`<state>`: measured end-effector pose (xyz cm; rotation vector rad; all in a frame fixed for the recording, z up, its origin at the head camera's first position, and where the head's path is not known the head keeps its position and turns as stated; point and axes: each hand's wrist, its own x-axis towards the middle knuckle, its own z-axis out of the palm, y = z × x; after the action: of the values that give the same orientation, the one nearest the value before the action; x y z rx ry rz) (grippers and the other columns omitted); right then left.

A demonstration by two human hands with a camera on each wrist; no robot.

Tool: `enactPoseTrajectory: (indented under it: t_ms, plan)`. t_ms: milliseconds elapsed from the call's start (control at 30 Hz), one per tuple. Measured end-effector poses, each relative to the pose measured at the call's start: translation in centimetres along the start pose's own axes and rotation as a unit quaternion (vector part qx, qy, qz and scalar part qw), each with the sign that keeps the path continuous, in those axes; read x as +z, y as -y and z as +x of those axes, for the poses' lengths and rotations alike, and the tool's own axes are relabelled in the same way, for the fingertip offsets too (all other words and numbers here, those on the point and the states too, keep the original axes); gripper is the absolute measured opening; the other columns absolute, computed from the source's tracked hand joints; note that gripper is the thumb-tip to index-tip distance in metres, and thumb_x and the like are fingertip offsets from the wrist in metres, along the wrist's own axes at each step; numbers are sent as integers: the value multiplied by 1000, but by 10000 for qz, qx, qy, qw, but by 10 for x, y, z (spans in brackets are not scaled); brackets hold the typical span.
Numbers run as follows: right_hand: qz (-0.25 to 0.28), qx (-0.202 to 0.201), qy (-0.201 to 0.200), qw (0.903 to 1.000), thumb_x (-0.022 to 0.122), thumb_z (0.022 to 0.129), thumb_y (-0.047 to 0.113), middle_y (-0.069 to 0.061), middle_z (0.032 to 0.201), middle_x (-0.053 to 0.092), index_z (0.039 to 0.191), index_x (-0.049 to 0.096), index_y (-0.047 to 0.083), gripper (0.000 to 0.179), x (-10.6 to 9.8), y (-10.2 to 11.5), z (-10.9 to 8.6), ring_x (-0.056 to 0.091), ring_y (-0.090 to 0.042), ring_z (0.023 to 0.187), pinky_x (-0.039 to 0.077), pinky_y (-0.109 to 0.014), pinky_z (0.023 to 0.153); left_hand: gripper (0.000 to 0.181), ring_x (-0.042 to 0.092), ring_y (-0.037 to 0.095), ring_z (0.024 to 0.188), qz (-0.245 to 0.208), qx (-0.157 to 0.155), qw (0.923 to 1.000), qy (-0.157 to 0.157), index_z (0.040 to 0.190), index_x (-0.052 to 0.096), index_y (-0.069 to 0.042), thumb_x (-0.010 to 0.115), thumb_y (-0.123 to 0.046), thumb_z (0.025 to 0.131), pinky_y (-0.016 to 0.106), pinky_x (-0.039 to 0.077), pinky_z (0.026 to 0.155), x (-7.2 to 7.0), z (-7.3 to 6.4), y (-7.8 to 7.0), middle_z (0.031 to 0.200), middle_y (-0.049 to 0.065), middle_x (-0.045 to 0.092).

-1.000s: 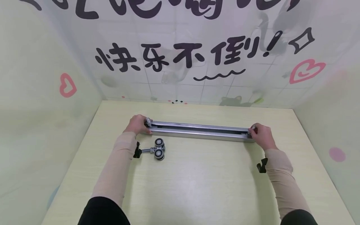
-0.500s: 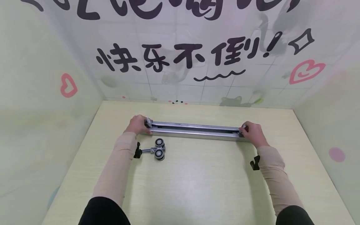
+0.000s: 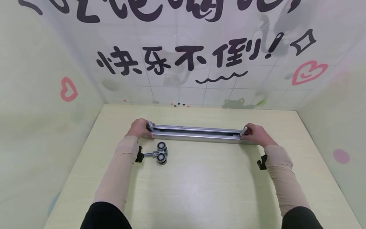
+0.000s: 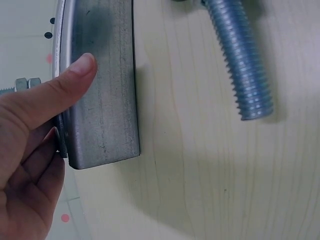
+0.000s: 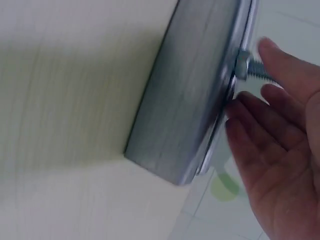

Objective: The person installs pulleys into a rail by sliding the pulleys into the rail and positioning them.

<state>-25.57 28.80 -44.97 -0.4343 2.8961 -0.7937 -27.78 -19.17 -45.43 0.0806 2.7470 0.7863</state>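
Note:
A silver metal rail [image 3: 197,137] with a slot along its top lies across the far part of the table. My left hand [image 3: 139,128] grips its left end, the thumb [image 4: 75,75] pressed on the side face. A threaded bolt [image 3: 151,125] stands up from the slot beside that hand. At the other end, my right hand [image 3: 257,134] is beside a second bolt [image 5: 252,69], its thumb near the threads and its fingers loosely extended by the rail's edge. What the bolts join inside the slot is hidden. A wheeled roller trolley [image 3: 161,152] lies in front of my left hand.
The pale wooden table [image 3: 200,178] is bounded by a printed back sheet [image 3: 177,76] and side sheets. Dark clips [image 3: 262,162] sit at both wrists. The trolley's threaded stem [image 4: 242,65] points towards the left wrist.
My right hand moved left with the right bolt, which slid along the slot, then its fingers loosened from the bolt. The left hand, rail and loose trolley stayed in place.

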Motion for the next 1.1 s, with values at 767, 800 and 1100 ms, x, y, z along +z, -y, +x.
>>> enactPoseTrajectory:
  t_ms: [767,800,1100]
  plan:
    - [-280,599,804,9946,80,61,13,-23,99,64,105,63,-6,51,2,-10,7,56,-32,87,43,-47,83,55,56,29,87,136,103,9998,93,109,62,2,82,-12,60,44,44,87,-1,-2,0,101,20,64]
    - [-237,656,798,9944,80,61,13,-23,101,63,105,63,-6,51,2,-9,7,55,-32,89,43,-47,85,56,56,29,87,165,141,9997,86,109,61,3,82,-12,59,44,45,86,-1,-2,0,101,20,64]
    - [-48,960,902,9913,81,59,12,-25,108,60,107,61,-6,55,-3,-13,11,55,-34,95,41,-49,89,60,57,33,95,61,400,9990,185,113,59,5,82,-10,59,46,44,90,-2,2,-3,108,23,61]
